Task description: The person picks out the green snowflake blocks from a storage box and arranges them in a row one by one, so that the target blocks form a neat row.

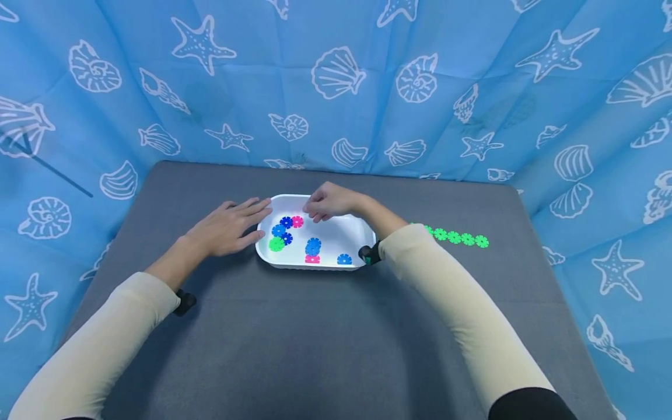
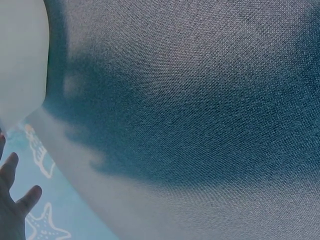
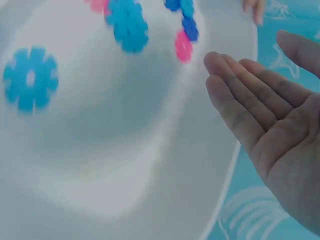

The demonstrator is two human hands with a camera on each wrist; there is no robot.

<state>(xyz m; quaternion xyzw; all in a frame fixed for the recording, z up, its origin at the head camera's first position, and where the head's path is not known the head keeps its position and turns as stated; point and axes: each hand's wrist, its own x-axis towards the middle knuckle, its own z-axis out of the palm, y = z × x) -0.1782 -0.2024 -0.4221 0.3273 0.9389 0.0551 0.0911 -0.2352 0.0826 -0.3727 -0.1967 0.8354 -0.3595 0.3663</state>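
Observation:
A white tray (image 1: 357,233) lies on the grey table with several notched plastic discs in it. At its left end are a green disc (image 1: 276,244), several blue ones and a pink disc (image 1: 297,221). Nearer the front edge, light blue discs (image 1: 313,245) lie by another pink one, and a single blue disc (image 1: 344,259) sits to their right. My left hand (image 1: 228,229) has its fingers extended at the tray's left rim; contact is hard to tell. Above the tray's far side hovers my right hand (image 1: 332,202). In the right wrist view its fingers (image 3: 245,107) are loosely extended and hold nothing.
To the right of the tray a row of green discs (image 1: 454,237) lies on the grey tabletop (image 1: 336,332), its left end partly hidden by my right sleeve (image 1: 446,291). A blue curtain (image 1: 367,116) with white shells and starfish surrounds the table's back and sides.

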